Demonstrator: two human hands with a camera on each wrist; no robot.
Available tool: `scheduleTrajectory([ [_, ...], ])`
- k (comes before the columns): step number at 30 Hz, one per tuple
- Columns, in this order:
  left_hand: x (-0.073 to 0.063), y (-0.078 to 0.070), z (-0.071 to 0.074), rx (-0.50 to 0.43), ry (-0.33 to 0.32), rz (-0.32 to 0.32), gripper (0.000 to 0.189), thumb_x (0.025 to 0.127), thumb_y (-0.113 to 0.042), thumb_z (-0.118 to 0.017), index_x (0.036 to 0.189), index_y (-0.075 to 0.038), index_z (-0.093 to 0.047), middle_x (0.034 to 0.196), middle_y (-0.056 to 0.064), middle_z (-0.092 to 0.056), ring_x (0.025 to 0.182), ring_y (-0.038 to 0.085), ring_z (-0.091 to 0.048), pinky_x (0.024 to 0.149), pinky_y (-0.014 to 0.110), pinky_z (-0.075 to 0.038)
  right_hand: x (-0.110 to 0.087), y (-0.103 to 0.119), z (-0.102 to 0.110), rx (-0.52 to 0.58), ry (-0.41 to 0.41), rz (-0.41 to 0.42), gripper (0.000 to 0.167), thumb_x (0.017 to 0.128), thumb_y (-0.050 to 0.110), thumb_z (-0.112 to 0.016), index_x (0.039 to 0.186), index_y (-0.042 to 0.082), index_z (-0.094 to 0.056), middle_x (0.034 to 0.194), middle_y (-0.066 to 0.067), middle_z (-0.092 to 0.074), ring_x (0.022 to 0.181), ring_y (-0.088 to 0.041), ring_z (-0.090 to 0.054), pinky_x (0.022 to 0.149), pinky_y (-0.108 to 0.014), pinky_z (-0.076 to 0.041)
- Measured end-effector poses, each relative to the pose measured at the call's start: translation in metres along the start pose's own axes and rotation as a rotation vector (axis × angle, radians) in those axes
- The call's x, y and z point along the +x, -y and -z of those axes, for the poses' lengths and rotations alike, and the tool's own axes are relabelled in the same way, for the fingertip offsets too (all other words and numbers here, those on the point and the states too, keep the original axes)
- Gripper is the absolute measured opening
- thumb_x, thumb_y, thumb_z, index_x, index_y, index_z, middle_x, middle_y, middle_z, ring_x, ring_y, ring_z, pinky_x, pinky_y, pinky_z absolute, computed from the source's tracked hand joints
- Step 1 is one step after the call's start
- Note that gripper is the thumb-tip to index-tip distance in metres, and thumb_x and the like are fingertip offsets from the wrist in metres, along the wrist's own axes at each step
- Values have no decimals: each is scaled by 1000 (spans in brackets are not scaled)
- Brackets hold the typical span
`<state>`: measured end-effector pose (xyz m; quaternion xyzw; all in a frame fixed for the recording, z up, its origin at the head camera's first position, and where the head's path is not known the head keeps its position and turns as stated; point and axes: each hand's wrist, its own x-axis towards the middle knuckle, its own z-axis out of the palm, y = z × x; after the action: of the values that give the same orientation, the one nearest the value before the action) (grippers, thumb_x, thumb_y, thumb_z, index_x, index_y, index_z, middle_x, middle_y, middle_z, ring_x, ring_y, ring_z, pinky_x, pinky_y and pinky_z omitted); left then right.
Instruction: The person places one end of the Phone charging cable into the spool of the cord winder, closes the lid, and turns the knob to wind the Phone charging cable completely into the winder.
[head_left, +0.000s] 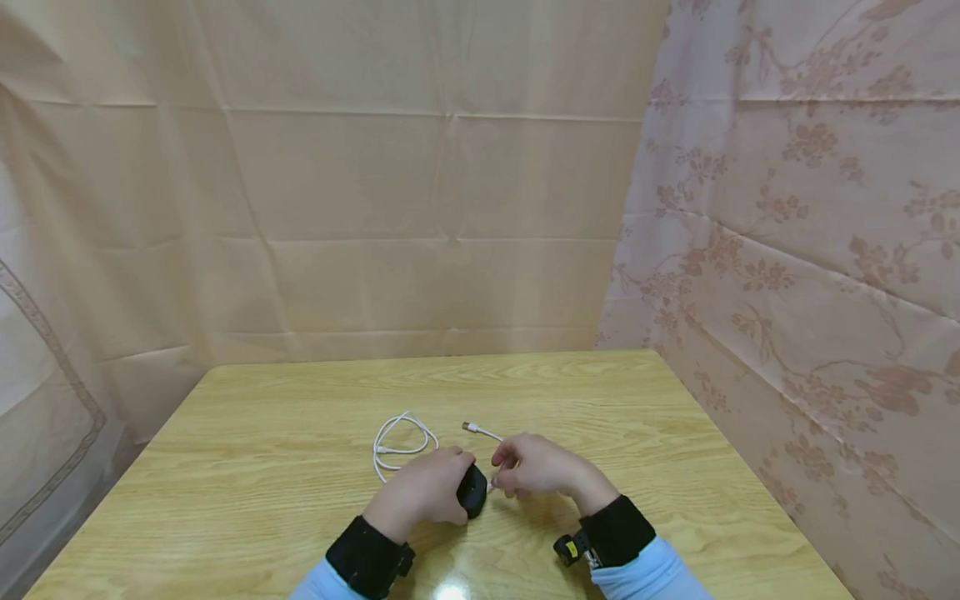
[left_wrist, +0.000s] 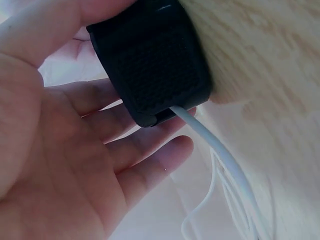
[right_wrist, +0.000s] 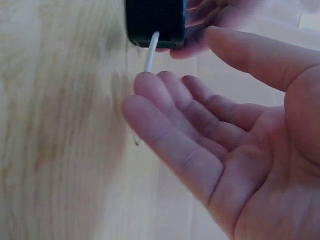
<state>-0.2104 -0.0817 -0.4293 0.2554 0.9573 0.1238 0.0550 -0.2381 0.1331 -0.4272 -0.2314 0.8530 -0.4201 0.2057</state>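
Observation:
A small black rounded device [head_left: 472, 492], textured on one face, is held near the front middle of the table. My left hand [head_left: 431, 487] grips it between thumb and fingers. Out of its end runs a white cable [left_wrist: 220, 145], plugged in at the lower edge. My right hand [head_left: 536, 467] is just right of the device. Its relaxed fingers overlap the cable [right_wrist: 151, 52] in the right wrist view, with the thumb held apart from them. A white USB plug [head_left: 470, 427] lies beyond the right hand, its lead passing behind the fingers.
A loosely looped length of white cable [head_left: 405, 451] lies on the wooden table [head_left: 262, 467] beyond the left hand. Beige cloth [head_left: 420, 183] hangs behind the table, and floral cloth [head_left: 810, 250] hangs along the right side.

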Motion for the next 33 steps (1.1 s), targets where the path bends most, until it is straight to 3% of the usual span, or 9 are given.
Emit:
scheduleTrajectory([
  [5,-3,2,5,-28,-23,6,72,64,-22,-91,129,-6,-64,108,3,-63,86,16,-58,72,35,-51,3,-1,6,-21,-108,109,28,96,17,-70,114,-3,-64,93,-3,-65,78,-19,-64,66,-33,-55],
  [9,-5,6,10,-47,-66,-11,75,65,-19,-90,132,-2,-61,116,7,-63,94,20,-60,78,37,-52,5,1,9,-14,-213,172,23,98,20,-70,112,2,-66,94,-2,-66,83,-19,-64,68,-32,-56],
  [14,-9,7,20,-81,-101,-28,78,69,-15,-89,137,-1,-56,127,13,-60,107,25,-58,86,40,-52,2,6,11,-36,-331,210,20,99,25,-70,111,9,-68,98,1,-68,93,-17,-64,76,-35,-55],
  [23,-21,9,38,-99,-199,-68,75,75,-16,-90,139,-3,-53,133,15,-58,113,30,-57,90,46,-52,-3,15,16,-26,-473,276,14,98,21,-72,107,11,-71,99,6,-68,97,-15,-64,80,-34,-56],
  [27,-22,12,43,-88,-266,-96,78,74,-16,-90,141,-6,-51,134,12,-57,117,30,-55,96,47,-49,-5,19,17,-22,-532,316,13,97,21,-73,107,12,-71,99,5,-68,95,-15,-64,83,-37,-56],
  [33,-24,16,50,-25,-403,-190,83,72,-14,-88,144,-4,-48,137,12,-56,125,31,-53,106,48,-43,-8,23,17,-18,-574,467,15,97,17,-73,110,11,-71,107,-1,-70,102,-18,-66,88,-49,-55],
])
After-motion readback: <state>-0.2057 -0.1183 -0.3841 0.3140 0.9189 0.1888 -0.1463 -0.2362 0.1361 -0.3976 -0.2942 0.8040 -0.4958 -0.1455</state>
